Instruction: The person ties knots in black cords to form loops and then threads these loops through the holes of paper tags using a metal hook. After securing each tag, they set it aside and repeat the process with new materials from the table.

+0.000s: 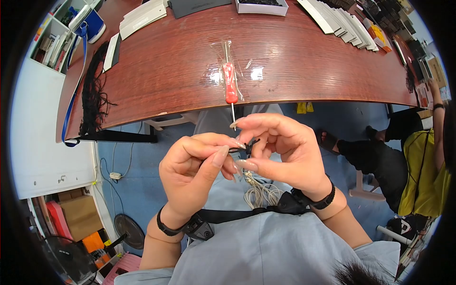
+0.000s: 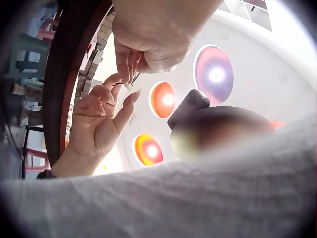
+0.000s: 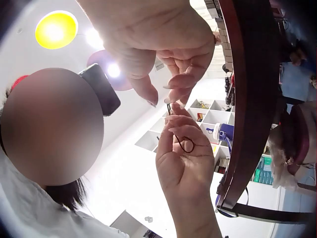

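Over the lap, a thin black cord (image 1: 249, 148) runs between the two hands. My left hand (image 1: 190, 164) pinches it between thumb and fingers; a small cord loop (image 3: 187, 145) hangs against its palm in the right wrist view. My right hand (image 1: 297, 154) has its fingertips right at the cord, with thumb (image 3: 148, 94) spread apart from them. Beyond the hands, a red-handled tool (image 1: 230, 80) lies on a clear wrapper on the table (image 1: 166, 71), its thin metal shaft jutting over the front edge. Below the hands hangs a bundle of pale cords (image 1: 261, 192).
Black cords (image 1: 95, 92) drape over the table's left end. White cards (image 1: 337, 23) and an open white box (image 1: 262, 7) line the far side. At the right sits another person (image 1: 394, 161). A fan (image 1: 129, 231) stands low at the left.
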`<state>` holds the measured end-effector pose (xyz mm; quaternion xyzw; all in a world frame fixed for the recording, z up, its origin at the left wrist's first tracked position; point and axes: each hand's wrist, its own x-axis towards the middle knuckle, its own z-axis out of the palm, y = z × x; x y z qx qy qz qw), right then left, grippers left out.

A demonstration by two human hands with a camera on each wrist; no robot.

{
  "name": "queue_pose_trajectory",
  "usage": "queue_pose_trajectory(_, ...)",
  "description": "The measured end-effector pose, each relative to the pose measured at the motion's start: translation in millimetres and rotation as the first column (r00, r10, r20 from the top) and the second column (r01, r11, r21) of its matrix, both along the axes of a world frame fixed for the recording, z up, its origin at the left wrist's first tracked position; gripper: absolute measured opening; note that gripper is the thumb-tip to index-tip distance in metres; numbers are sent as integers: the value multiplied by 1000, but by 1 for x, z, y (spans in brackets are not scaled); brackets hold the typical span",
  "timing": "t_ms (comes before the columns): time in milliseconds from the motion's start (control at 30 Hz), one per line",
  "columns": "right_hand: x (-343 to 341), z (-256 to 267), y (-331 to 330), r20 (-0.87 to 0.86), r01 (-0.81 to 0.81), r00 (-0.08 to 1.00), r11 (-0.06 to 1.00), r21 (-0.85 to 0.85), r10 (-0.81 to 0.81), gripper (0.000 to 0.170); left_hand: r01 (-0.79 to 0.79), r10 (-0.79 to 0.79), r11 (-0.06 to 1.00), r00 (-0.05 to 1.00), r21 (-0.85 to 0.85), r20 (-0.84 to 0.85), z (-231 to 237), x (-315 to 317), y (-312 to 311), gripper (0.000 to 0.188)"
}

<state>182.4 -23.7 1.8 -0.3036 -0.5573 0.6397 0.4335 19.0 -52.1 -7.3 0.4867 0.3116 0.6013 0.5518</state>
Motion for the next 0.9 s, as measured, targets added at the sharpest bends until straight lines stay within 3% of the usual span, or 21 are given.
queue_pose_trajectory(233, 0, -6, 1, -6, 103, 995, 982, 158, -104, 21, 36, -39, 998, 998, -45, -59, 4, -2, -3, 6)
queue_pose_trajectory(400, 4, -4, 3, 28, 121, 991, 971, 206, -129, 21, 63, -66, 997, 996, -43, -64, 3, -2, -3, 8)
queue_pose_trajectory(600, 8, -6, 5, 37, 126, 989, 956, 266, -140, 22, 140, -141, 989, 990, -56, -9, 3, -2, -1, 9)
queue_pose_trajectory(767, 10, -5, 6, 34, 153, 985, 944, 292, -170, 22, 212, -195, 972, 969, -102, 154, -3, -2, 1, 10)
queue_pose_trajectory(900, 14, 0, 7, 112, 114, 981, 932, 345, -161, 23, 255, -223, 955, 955, -154, 197, 0, -2, 3, 11)
